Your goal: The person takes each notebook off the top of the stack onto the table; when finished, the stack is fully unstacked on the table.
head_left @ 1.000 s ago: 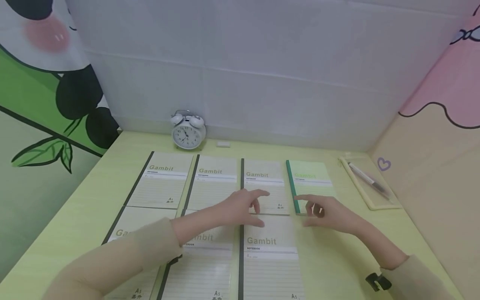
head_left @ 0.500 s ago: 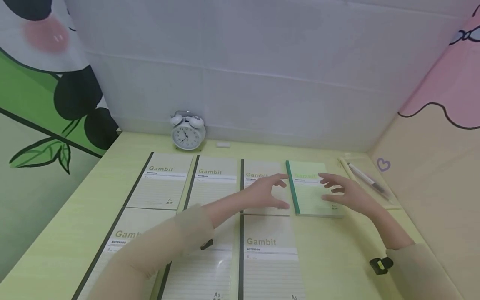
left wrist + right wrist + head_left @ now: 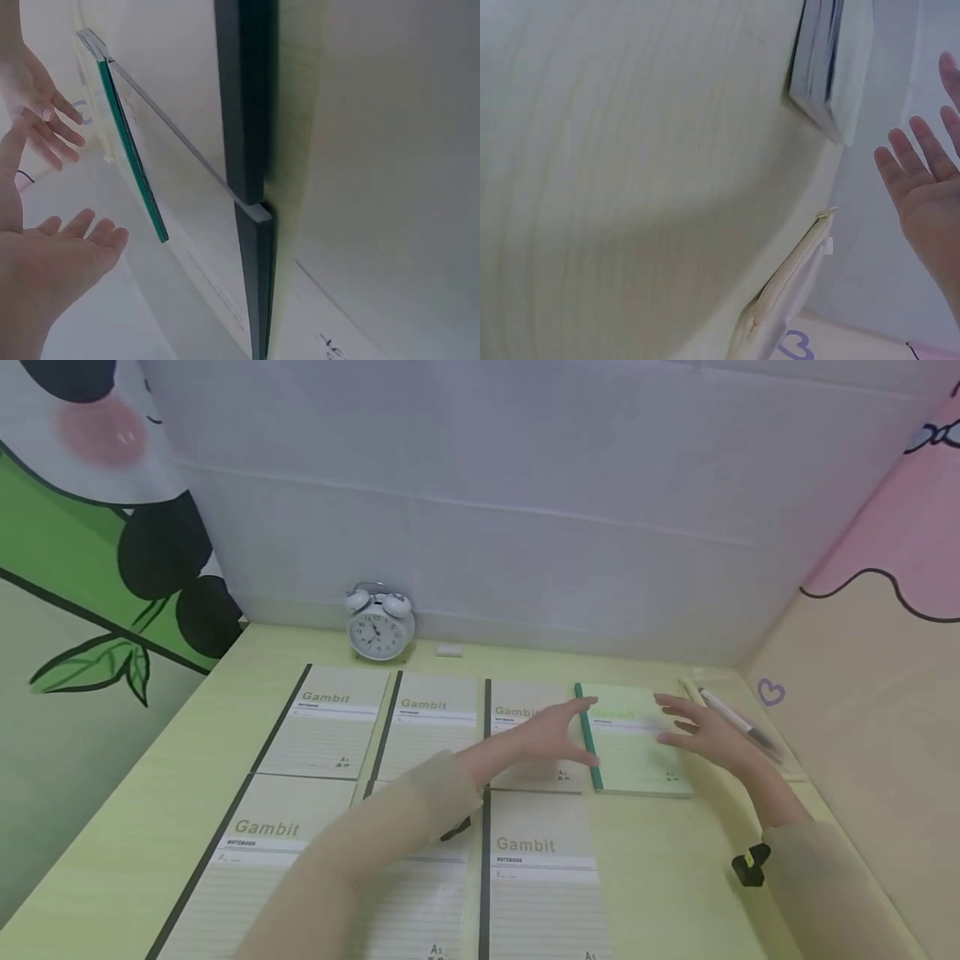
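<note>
A green notebook point(image 3: 637, 752) with a dark green spine lies at the right end of the far row of notebooks. In the head view my left hand point(image 3: 557, 735) hovers at its spine side, thumb and fingers spread apart. Across from it, my right hand point(image 3: 708, 735) is held over the right edge with its fingers extended. Neither hand holds anything; whether a fingertip touches the cover, I cannot tell. The left wrist view shows my left hand point(image 3: 67, 274) with straight fingers beyond the green spine point(image 3: 131, 150). My right hand point(image 3: 930, 180) appears with fingers spread in the right wrist view.
Several white notebooks point(image 3: 341, 718) with dark spines lie in two rows on the pale table point(image 3: 675, 877). A white alarm clock point(image 3: 380, 631) and a small white block point(image 3: 449, 651) stand by the back wall. A clear pouch with a pen point(image 3: 731, 712) lies at far right.
My left hand has moved right, from over the white notebook to the green one's spine. The right hand has shifted rightward and farther back, with its fingers straighter than before.
</note>
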Demonstrator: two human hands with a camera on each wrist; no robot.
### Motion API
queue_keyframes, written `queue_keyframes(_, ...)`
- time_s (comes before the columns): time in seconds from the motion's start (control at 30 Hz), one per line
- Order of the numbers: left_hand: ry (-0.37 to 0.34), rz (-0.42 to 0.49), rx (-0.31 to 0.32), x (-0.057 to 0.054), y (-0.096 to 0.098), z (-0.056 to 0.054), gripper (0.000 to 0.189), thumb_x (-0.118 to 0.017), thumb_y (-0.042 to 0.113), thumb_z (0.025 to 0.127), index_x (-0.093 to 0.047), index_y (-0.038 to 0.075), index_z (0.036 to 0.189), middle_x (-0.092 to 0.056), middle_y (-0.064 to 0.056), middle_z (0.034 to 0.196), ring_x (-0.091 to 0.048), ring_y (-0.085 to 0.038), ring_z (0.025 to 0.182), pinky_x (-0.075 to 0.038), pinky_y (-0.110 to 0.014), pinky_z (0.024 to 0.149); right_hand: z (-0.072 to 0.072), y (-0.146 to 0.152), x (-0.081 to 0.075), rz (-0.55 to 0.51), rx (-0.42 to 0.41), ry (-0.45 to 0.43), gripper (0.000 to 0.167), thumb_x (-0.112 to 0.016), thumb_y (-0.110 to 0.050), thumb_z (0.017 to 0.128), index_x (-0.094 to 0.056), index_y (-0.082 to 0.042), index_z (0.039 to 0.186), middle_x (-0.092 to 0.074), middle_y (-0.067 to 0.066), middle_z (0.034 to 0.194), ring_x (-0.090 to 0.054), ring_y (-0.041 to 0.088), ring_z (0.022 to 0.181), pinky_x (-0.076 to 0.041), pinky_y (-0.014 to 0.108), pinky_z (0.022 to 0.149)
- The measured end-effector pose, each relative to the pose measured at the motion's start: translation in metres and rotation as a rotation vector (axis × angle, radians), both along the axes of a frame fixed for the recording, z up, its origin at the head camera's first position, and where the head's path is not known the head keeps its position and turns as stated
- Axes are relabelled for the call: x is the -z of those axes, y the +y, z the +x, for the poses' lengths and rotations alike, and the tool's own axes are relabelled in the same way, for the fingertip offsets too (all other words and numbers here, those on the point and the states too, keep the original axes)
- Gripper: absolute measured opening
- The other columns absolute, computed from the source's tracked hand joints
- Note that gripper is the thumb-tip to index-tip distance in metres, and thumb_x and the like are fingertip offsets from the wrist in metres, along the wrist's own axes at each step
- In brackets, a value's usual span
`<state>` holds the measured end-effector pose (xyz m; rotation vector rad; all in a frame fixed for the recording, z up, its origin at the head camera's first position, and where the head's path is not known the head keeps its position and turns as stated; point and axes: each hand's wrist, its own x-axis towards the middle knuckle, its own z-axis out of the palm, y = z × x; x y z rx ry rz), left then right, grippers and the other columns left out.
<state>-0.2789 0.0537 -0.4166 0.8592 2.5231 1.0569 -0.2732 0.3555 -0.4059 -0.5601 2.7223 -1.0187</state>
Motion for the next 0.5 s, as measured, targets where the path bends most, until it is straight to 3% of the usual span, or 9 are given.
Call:
queue_keyframes(0.3,0.029,-0.055,0.049,0.011,0.006,-0.018,0.102,-0.079,0.040,0.074,-0.016,0.022,0.152,-0.024,-0.001,0.156,-0.024,-0.021,0.142,-0.021,-0.038,0.115,-0.007,0.013,0.010,0.094,0.031,-0.023,0.075,-0.065,-0.037,0.088,-0.029,-0.014,0.149,-0.024,0.021,0.153,-0.029,0.055,0.129,-0.030,0.063,0.102)
queue_keyframes(0.5,0.010,-0.107,0.060,0.020,0.005,-0.026,0.103,-0.078,0.040,0.073,-0.015,0.019,0.152,-0.022,-0.002,0.156,-0.021,-0.019,0.143,-0.018,-0.035,0.116,-0.010,0.023,0.022,0.131,0.038,-0.035,0.078,-0.068,-0.037,0.085,-0.030,-0.013,0.148,-0.027,0.025,0.150,-0.027,0.053,0.131,-0.025,0.067,0.102)
